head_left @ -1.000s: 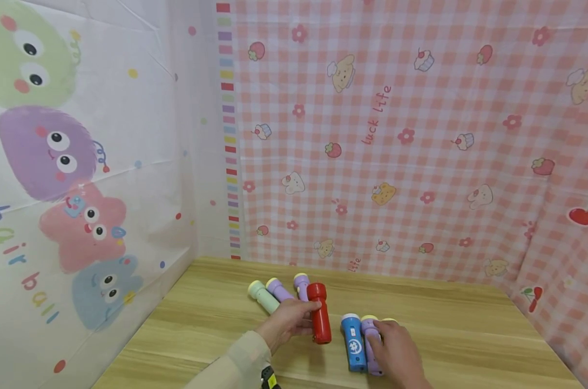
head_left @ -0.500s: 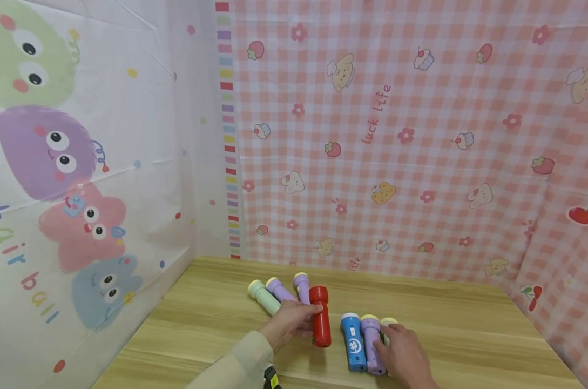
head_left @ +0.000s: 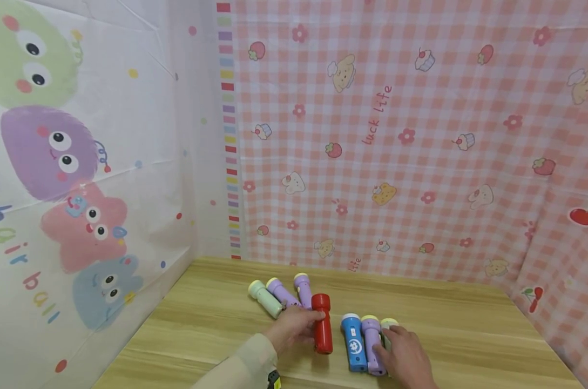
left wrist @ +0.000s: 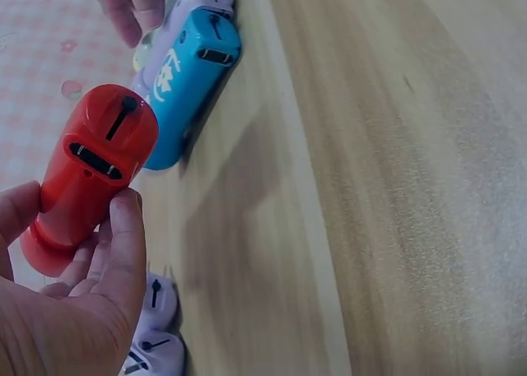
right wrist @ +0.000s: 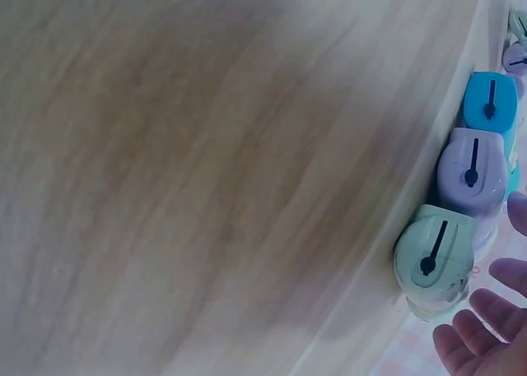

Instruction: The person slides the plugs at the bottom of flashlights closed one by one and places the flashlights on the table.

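The red flashlight [head_left: 323,332] is clamped between the thumb and fingers of the left hand [head_left: 292,327], between two groups of flashlights, with its wide head directed away from the person. A shadow beneath suggests that it is held clear of the worktop [head_left: 201,313]. For good control, the barrel should be kept in line with the neighbouring blue flashlight [head_left: 352,340], and the grip should be relaxed only once full support is felt.

The fingers of the right hand [head_left: 406,354] are held apart, beside the pale green flashlight [right wrist: 432,252]; whether contact is made cannot be told. If the row is to be steadied, light pressure is advised, since round barrels may roll.

The purple flashlight [head_left: 373,346] is placed between the blue and pale green units. Beyond the left hand, a mint flashlight [head_left: 265,299] and two lilac flashlights [head_left: 302,289] are fanned out; their near ends lie close to the knuckles and could be knocked. The worktop is backed by a pink checked cloth [head_left: 420,162].
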